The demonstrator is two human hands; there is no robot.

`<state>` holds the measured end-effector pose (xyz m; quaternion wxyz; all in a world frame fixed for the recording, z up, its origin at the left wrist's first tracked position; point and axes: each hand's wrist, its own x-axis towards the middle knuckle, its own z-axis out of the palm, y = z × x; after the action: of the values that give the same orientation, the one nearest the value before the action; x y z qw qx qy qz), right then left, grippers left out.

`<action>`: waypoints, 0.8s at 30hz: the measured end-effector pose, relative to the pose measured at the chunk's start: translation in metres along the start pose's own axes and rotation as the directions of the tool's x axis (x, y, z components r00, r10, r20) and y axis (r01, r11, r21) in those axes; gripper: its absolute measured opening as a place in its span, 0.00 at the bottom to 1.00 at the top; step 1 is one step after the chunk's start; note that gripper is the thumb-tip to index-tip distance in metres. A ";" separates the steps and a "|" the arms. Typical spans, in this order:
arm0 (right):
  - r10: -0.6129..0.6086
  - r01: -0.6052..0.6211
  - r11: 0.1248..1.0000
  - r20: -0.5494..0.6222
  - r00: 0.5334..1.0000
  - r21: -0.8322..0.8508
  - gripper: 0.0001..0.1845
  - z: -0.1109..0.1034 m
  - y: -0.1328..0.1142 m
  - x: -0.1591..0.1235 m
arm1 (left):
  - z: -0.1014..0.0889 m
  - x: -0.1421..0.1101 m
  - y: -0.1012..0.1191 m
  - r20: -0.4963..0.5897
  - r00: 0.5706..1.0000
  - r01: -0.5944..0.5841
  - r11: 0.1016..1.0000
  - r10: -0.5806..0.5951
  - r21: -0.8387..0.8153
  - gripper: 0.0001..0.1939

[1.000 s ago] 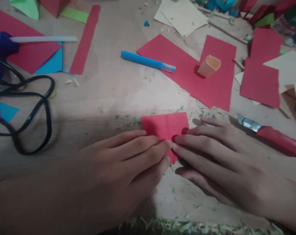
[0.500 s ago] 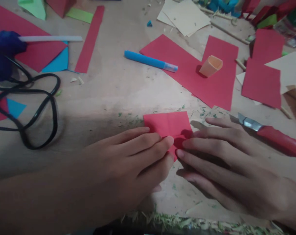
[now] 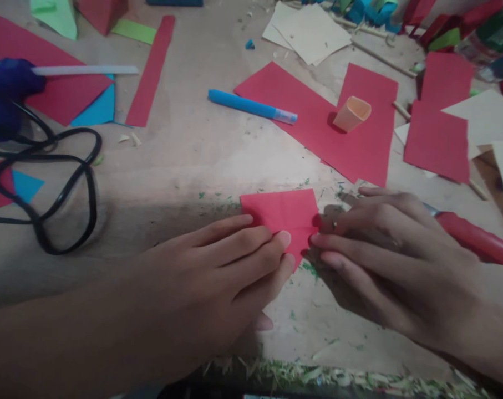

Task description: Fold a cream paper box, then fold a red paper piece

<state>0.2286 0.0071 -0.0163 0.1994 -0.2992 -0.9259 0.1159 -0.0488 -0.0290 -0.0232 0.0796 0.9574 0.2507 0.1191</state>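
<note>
A small piece of red paper (image 3: 293, 208) with faint crease lines lies on the table in front of me, its lower end narrowing to a point. My left hand (image 3: 234, 266) covers its left and lower side, fingers together and pressing it against the tabletop. At the paper's right edge is my right hand (image 3: 396, 260), with bent fingers slightly apart and one fingertip touching or almost touching the edge. Behind that hand lies a utility knife (image 3: 476, 238) with a red handle; its blade is mostly hidden.
A blue marker (image 3: 251, 105) rests partly on red card (image 3: 293, 94), where a small peach paper tube (image 3: 353, 114) also lies. Left are a glue gun (image 3: 10, 83) and its black cable (image 3: 95, 188). Cream sheets (image 3: 313, 33) lie at the back; shavings (image 3: 318, 374) line the near edge.
My right hand has drawn back to the right off the red paper, uncovering its right side, and now hides the knife's blade. My left hand stays pressed on the paper.
</note>
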 end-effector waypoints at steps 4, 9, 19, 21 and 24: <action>0.137 -0.145 0.986 -0.093 0.986 -0.084 0.05 0.003 0.000 0.001 | 0.001 0.000 0.000 -0.002 1.000 -0.003 1.000 0.003 0.011 0.23; 0.235 -0.251 0.961 -0.133 0.963 -0.115 0.07 0.003 0.001 0.004 | 0.001 -0.002 0.001 -0.004 1.000 0.014 1.000 -0.014 0.009 0.24; 0.267 -0.257 0.962 -0.122 0.956 0.088 0.10 -0.004 -0.003 0.007 | -0.001 -0.002 0.000 -0.073 0.997 0.023 1.000 -0.022 0.011 0.17; 0.291 -0.273 0.950 -0.117 0.949 0.151 0.12 -0.006 -0.004 0.006 | -0.002 -0.003 -0.001 -0.070 0.997 0.022 1.000 -0.022 0.000 0.16; 0.235 -0.208 0.944 -0.079 0.969 0.257 0.17 -0.009 -0.004 0.006 | -0.004 -0.005 -0.004 -0.067 0.997 0.028 0.999 -0.030 -0.030 0.15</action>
<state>0.2260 0.0084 -0.0048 0.2705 -0.3801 -0.8525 0.2356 -0.0556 -0.0274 -0.0212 0.0869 0.9479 0.2652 0.1539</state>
